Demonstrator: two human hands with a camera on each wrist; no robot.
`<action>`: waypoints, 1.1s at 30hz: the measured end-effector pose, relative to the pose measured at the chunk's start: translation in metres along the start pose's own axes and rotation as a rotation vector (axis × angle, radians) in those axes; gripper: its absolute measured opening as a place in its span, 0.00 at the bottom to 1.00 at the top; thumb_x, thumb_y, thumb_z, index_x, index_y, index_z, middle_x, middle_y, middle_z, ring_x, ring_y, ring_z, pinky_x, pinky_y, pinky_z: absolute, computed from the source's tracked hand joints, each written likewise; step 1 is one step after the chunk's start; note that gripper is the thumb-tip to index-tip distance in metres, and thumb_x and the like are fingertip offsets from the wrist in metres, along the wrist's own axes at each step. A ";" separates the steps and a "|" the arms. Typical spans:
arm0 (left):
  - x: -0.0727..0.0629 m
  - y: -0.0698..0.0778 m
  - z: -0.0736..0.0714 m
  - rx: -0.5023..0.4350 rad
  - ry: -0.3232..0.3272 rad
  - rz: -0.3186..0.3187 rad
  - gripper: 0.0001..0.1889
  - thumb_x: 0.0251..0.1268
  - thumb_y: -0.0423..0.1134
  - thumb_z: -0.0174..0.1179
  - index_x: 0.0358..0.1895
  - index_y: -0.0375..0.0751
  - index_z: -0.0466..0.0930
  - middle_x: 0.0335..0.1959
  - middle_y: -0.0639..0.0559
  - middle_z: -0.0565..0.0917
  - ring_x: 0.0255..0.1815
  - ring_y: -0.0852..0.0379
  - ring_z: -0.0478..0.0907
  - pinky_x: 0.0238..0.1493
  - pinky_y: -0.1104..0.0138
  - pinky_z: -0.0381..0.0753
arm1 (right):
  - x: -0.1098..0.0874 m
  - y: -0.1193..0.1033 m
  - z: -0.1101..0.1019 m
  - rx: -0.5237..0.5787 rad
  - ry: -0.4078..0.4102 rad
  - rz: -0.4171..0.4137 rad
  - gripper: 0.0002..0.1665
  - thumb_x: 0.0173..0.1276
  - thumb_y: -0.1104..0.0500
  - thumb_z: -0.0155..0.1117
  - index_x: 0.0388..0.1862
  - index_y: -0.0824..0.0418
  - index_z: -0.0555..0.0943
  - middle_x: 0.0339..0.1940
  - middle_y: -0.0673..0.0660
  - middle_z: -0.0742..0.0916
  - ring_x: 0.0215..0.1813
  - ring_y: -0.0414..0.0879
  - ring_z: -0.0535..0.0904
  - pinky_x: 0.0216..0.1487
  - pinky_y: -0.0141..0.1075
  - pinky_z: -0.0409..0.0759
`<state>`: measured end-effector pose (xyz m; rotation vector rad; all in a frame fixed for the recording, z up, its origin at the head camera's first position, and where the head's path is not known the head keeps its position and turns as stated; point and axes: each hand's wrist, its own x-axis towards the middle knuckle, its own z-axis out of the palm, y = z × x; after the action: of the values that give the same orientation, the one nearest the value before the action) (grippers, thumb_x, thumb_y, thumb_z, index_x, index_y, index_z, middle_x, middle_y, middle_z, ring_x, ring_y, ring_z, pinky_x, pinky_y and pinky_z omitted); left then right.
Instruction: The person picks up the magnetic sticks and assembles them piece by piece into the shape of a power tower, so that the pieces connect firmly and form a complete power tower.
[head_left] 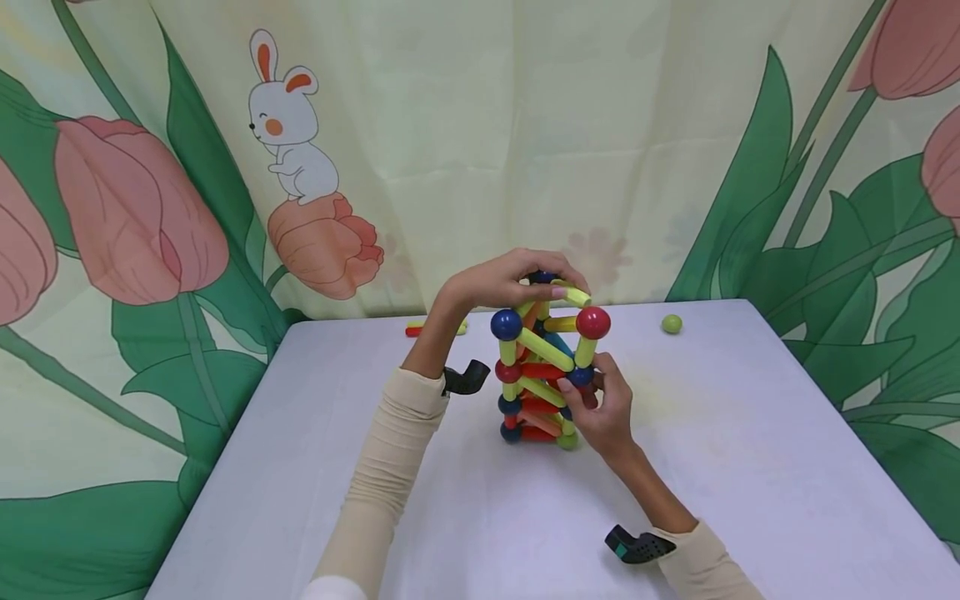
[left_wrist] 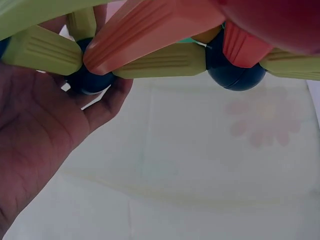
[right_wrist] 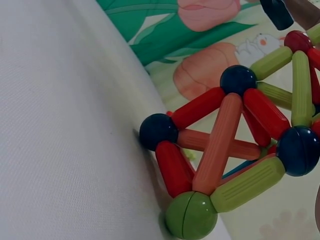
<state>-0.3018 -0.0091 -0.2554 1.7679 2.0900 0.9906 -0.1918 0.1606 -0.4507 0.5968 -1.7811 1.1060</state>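
Observation:
A tower of magnetic rods and balls (head_left: 542,371) stands on the table. My left hand (head_left: 517,279) reaches over its top, thumb and fingers pinching a yellow-green rod (head_left: 575,295) beside the upper red ball (head_left: 593,322). In the left wrist view, curled fingers (left_wrist: 112,100) lie round a dark blue ball (left_wrist: 90,75) where several rods meet. My right hand (head_left: 603,408) grips the tower's right side at a blue ball (head_left: 581,377), thumb in front and fingers behind. Low in the right wrist view, a green ball (right_wrist: 191,215) forms a base corner.
A loose green ball (head_left: 672,324) lies at the table's back right. Behind my left forearm, loose red and yellow-green rods (head_left: 415,330) lie near the back edge. A printed curtain (head_left: 480,167) hangs behind the white table (head_left: 337,467).

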 end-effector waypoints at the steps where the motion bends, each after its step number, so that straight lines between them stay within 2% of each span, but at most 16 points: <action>1: -0.001 0.000 0.000 -0.007 -0.007 -0.002 0.13 0.72 0.36 0.54 0.54 0.38 0.81 0.52 0.49 0.82 0.53 0.60 0.76 0.55 0.66 0.77 | 0.000 0.000 0.000 -0.004 -0.001 0.001 0.32 0.68 0.43 0.63 0.46 0.74 0.72 0.30 0.57 0.77 0.20 0.39 0.67 0.23 0.26 0.71; 7: -0.006 -0.003 0.001 -0.021 -0.028 0.008 0.13 0.71 0.36 0.54 0.53 0.39 0.82 0.48 0.51 0.81 0.52 0.59 0.74 0.54 0.65 0.77 | -0.003 -0.003 0.001 -0.007 -0.008 -0.002 0.31 0.68 0.44 0.64 0.48 0.73 0.72 0.31 0.56 0.77 0.21 0.39 0.68 0.23 0.26 0.72; 10: -0.006 -0.005 0.001 -0.040 0.000 0.010 0.13 0.71 0.37 0.54 0.52 0.40 0.83 0.49 0.51 0.80 0.53 0.58 0.73 0.55 0.64 0.76 | -0.002 -0.002 0.001 -0.001 -0.007 -0.007 0.31 0.68 0.45 0.64 0.48 0.74 0.72 0.31 0.57 0.77 0.21 0.39 0.67 0.23 0.27 0.71; 18: -0.017 -0.020 0.004 -0.123 0.213 -0.085 0.15 0.77 0.36 0.47 0.58 0.37 0.78 0.54 0.47 0.80 0.55 0.57 0.75 0.60 0.65 0.76 | 0.000 -0.004 0.000 0.001 -0.003 -0.020 0.31 0.69 0.45 0.63 0.47 0.75 0.72 0.29 0.56 0.77 0.20 0.39 0.67 0.21 0.28 0.70; 24: -0.031 -0.039 0.005 -0.196 0.328 -0.172 0.17 0.78 0.37 0.45 0.62 0.37 0.73 0.54 0.43 0.80 0.56 0.52 0.78 0.58 0.57 0.80 | 0.002 -0.004 -0.001 -0.016 0.002 -0.017 0.31 0.70 0.44 0.62 0.47 0.74 0.72 0.30 0.56 0.77 0.20 0.40 0.67 0.21 0.28 0.70; 26: -0.037 -0.047 0.006 -0.146 0.364 -0.223 0.17 0.78 0.38 0.46 0.62 0.37 0.74 0.52 0.42 0.81 0.55 0.50 0.79 0.57 0.57 0.80 | 0.002 -0.004 -0.002 -0.021 0.003 -0.017 0.32 0.70 0.44 0.61 0.47 0.74 0.72 0.30 0.56 0.77 0.20 0.40 0.67 0.21 0.28 0.70; 28: -0.045 -0.057 0.007 -0.044 0.386 -0.306 0.16 0.78 0.38 0.47 0.60 0.37 0.75 0.50 0.40 0.82 0.53 0.47 0.80 0.56 0.57 0.81 | 0.002 -0.004 -0.002 -0.018 0.003 -0.017 0.32 0.70 0.44 0.62 0.47 0.74 0.72 0.30 0.56 0.77 0.20 0.40 0.67 0.21 0.28 0.70; 31: -0.060 -0.076 0.011 0.137 0.395 -0.494 0.14 0.76 0.37 0.49 0.57 0.37 0.78 0.49 0.40 0.84 0.51 0.46 0.81 0.54 0.57 0.81 | 0.002 -0.004 -0.001 -0.016 0.001 -0.017 0.32 0.70 0.44 0.62 0.47 0.74 0.72 0.30 0.56 0.78 0.20 0.40 0.67 0.21 0.28 0.71; 33: -0.071 -0.094 0.016 0.227 0.384 -0.614 0.13 0.75 0.36 0.51 0.55 0.38 0.79 0.49 0.41 0.84 0.51 0.46 0.81 0.53 0.57 0.81 | 0.002 -0.004 -0.001 -0.016 -0.001 -0.014 0.32 0.70 0.43 0.62 0.48 0.74 0.72 0.30 0.56 0.78 0.20 0.40 0.67 0.21 0.28 0.71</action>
<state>-0.3483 -0.0741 -0.3430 0.9252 2.8207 0.9796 -0.1896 0.1595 -0.4472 0.5998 -1.7828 1.0814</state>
